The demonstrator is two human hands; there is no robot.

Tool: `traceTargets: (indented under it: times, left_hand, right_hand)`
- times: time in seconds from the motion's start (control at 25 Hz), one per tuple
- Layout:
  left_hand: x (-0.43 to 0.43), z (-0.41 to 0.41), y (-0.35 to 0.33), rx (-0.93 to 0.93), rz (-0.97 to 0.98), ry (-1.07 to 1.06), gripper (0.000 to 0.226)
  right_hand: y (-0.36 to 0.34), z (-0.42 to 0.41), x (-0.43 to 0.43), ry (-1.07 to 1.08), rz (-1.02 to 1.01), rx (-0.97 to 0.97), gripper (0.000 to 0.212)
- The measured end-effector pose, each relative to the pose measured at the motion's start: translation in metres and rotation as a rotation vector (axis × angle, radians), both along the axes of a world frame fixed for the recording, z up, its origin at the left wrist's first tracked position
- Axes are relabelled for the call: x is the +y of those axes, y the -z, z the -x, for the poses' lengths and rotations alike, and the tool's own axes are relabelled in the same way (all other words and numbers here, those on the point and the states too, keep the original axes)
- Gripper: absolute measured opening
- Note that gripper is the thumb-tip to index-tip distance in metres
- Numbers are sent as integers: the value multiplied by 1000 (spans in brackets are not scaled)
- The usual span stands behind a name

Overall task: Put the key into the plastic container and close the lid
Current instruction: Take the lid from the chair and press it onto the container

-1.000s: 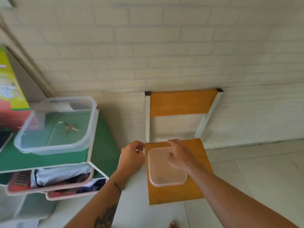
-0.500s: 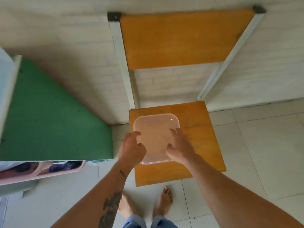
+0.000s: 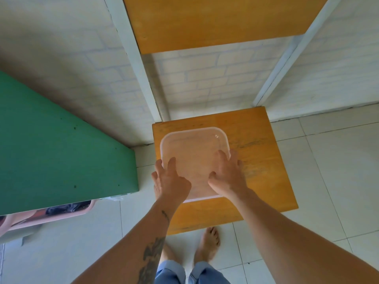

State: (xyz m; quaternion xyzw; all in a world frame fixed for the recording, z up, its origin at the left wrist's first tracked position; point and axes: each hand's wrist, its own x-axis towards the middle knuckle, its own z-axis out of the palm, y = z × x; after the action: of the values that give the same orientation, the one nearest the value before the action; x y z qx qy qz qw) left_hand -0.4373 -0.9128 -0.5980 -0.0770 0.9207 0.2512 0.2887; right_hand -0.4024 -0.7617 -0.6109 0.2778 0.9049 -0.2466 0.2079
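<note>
A clear, square plastic lid lies flat on the orange seat of a chair. My left hand is on the lid's near left edge, with fingers curled over the rim and one finger on top. My right hand grips the lid's right edge, thumb on the top surface. The plastic container and the key are out of view.
A green shelf top juts in from the left, with a pink basket of dark items under it. The chair's orange backrest and white frame stand against a brick-pattern wall. My bare feet stand on white floor tiles.
My view has dropped and moved closer to the chair, so the container with the key has left the frame. Both hands have slid from the lid's far edge down to its side edges.
</note>
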Motion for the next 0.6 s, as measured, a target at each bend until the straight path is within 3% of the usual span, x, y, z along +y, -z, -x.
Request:
traceTargets:
  times: [0.24,0.6]
  left_hand:
    - [-10,-7,-39,284,-27,-8,61]
    - [-24,-10,-229,742,-64,33,52]
  right_hand:
    - [-50,-6,-6,-2,-103,111,56]
    - [-250,-24,-17,40,-114,358,57]
